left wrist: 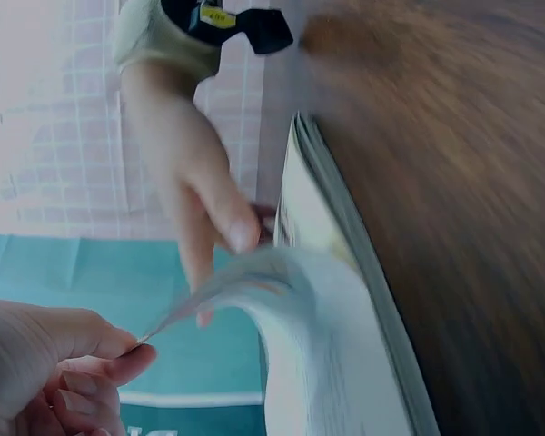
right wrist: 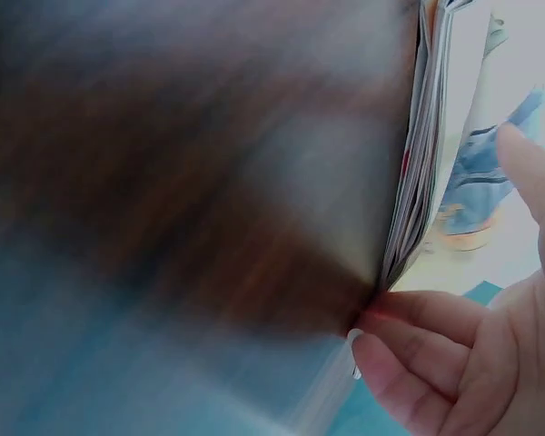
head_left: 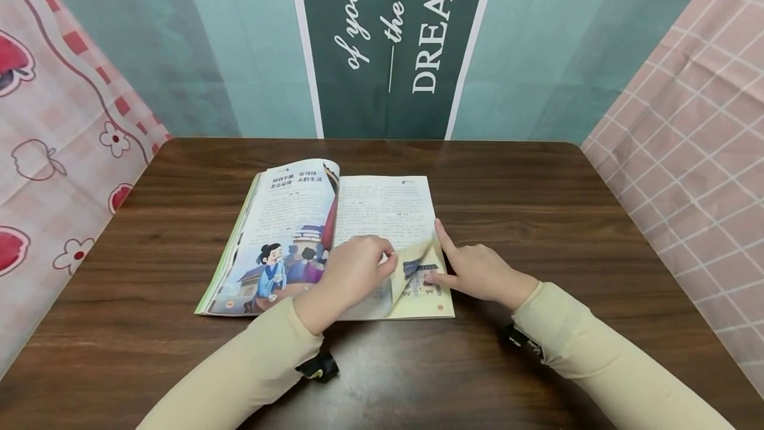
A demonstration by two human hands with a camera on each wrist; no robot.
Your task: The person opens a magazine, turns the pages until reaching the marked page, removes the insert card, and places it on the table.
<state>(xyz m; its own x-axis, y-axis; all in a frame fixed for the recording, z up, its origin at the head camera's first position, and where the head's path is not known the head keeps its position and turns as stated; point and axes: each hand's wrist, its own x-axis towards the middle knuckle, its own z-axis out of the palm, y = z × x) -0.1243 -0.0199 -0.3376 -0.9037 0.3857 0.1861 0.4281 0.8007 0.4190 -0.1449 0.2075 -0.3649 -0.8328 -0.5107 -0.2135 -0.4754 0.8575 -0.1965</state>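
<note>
An illustrated magazine lies spread on the table, with a cartoon figure in blue on its left page. Over the right page, my left hand pinches the lifted corner of a leaf between thumb and fingers. The leaf curves up and uncovers a pale yellow page with a drawing beneath. At the magazine's right edge is my right hand, thumb over the uncovered page and forefinger extended along the edge. In the right wrist view, fingertips touch the stacked page edges.
The dark wooden table extends around the magazine. Behind it hangs a teal cloth with a dark lettered panel. Pink patterned cloths border the left and right sides. Black straps circle both sleeves near the wrists.
</note>
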